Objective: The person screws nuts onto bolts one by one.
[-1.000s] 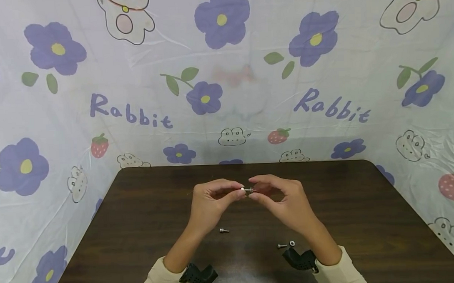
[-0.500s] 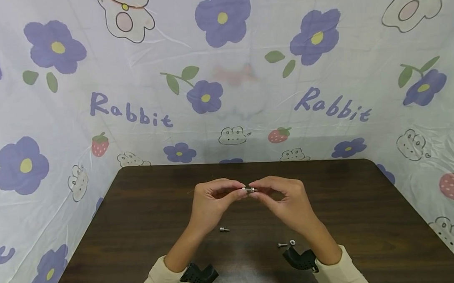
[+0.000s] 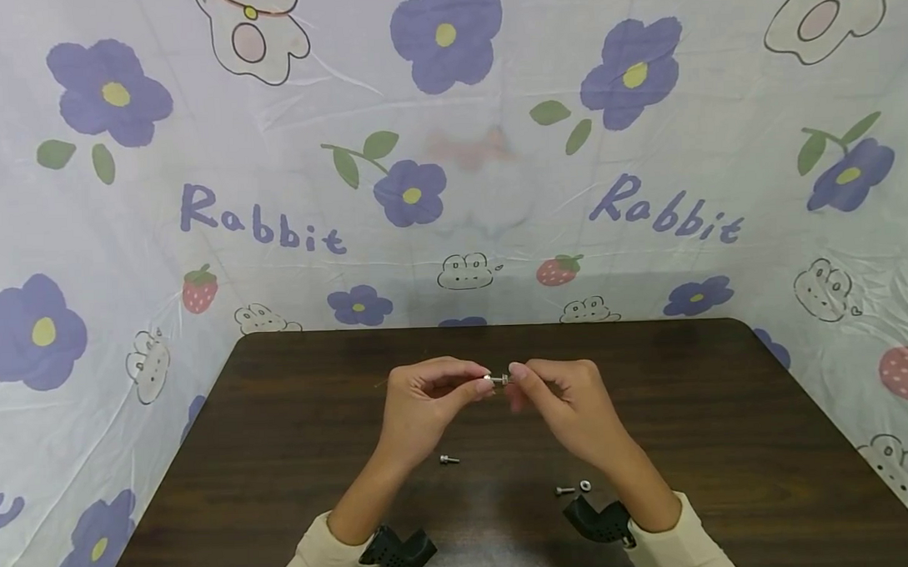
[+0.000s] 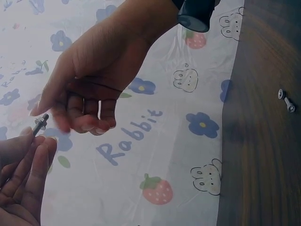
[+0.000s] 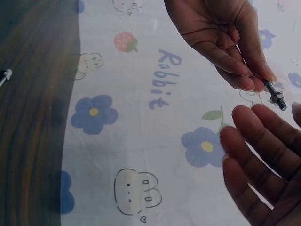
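Note:
Pinched between the thumb and fingers of my left hand is a small silver bolt, raised over the table with its threaded end toward the right hand. A nut sits around the bolt's thread, short of its tip. My right hand is beside the nut end. The right wrist view shows its fingers loosely extended and apart from the bolt. In the left wrist view its thumb is close to the thread tip; whether they touch I cannot tell.
On the dark wooden table lies another bolt below the left hand. A further bolt and a loose nut lie near the right wrist's black camera mount. A patterned cloth hangs behind.
The right thumb and fingers were closed around the nut end half a second ago. Now they have separated, the thumb up and the fingers lower. The left hand keeps its hold on the bolt.

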{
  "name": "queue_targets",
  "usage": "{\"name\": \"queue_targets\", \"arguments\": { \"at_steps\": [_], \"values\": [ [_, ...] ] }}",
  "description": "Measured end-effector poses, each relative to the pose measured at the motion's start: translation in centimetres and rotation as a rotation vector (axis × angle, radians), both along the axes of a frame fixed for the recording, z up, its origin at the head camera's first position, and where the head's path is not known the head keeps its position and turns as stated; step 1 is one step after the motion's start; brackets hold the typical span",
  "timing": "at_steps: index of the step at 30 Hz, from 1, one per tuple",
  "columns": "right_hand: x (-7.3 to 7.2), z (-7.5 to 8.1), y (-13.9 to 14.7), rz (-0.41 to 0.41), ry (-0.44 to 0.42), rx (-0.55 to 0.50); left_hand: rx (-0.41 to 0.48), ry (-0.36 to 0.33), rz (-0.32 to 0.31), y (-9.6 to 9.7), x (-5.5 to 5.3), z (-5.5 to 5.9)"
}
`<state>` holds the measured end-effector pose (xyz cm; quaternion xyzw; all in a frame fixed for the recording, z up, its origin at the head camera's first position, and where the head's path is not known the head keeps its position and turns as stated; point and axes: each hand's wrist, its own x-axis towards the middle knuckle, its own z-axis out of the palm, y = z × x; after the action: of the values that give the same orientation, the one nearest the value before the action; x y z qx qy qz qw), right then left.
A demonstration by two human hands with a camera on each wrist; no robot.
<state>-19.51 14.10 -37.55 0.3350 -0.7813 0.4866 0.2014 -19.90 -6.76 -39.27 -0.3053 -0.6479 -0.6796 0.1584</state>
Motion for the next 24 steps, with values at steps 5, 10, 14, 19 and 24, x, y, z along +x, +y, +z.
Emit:
{"name": "queue_targets", "arguments": {
  "at_steps": [5, 10, 14, 19, 24],
  "values": [
    [-0.05, 0.02, 0.29, 0.014, 0.028, -0.018, -0.003, 0.000, 0.007, 0.05, -0.05, 0.01],
    [-0.16, -0.07, 0.28, 0.040, 0.079, -0.018, 0.002, -0.002, 0.007, 0.08, -0.07, 0.04],
    [-0.28, -0.22, 0.20, 0.056, 0.108, -0.039, 0.008, -0.001, -0.002, 0.06, -0.10, 0.07],
    [-0.22, -0.21, 0.08, 0.058, 0.088, -0.020, 0.002, 0.003, 0.003, -0.02, -0.09, 0.05],
    [-0.12, -0.24, -0.03, 0.061, 0.016, -0.004, -0.013, 0.011, 0.014, 0.05, -0.08, -0.01]
  ]
}}
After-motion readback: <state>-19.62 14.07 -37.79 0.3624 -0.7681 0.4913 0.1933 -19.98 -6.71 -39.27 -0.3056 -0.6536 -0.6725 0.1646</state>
